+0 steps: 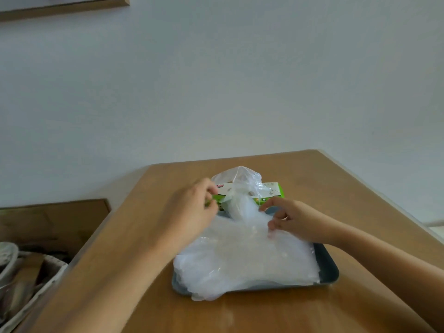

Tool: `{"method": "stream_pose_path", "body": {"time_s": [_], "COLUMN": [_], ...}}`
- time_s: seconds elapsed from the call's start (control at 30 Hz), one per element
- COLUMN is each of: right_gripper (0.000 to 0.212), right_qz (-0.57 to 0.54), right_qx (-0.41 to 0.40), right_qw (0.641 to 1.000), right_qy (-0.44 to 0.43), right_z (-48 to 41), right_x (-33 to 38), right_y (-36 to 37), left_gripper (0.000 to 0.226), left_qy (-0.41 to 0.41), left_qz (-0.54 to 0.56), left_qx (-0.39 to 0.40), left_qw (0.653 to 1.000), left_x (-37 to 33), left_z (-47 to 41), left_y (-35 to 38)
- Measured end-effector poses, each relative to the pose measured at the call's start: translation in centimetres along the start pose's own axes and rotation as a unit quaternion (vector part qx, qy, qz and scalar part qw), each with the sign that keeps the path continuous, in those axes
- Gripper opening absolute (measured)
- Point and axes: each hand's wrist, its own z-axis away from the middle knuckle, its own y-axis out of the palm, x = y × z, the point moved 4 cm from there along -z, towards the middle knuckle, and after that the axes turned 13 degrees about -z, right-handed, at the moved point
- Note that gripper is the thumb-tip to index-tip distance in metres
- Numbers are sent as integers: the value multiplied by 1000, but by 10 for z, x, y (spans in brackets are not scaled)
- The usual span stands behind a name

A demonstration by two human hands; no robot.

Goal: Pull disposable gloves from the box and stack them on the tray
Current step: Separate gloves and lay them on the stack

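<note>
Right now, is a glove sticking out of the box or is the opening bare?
Sticking out: a clear glove puffs up from the green box.

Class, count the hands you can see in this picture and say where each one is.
2. The left hand grips the left end of the green glove box. The right hand pinches a clear glove over the pile on the tray.
</note>
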Motion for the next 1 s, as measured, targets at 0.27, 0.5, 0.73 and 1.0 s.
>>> {"method": "stream_pose_path", "body": {"time_s": [0.27,0.5,0.73,1.0], "right_gripper": [26,32,65,91], "right_qz": [-42,200,198,247], "right_qx": [18,-194,154,280], "right_qw": [999,948,967,927], "right_qy": [-15,-154,-56,39], "right_z": [2,11,38,32], "right_x": [5,14,3,4], "right_y": [4,6,47,16], "left_gripper": [38,70,95,124], "left_qy": [194,184,157,91], "left_qz": [40,-78,-106,-220], "left_qx": [191,327,360,470], "left_qw": [962,924,913,850], "left_x": [-36,-21,-12,40], "left_z": [43,47,48,28], "left_y": [74,94,95,59]}}
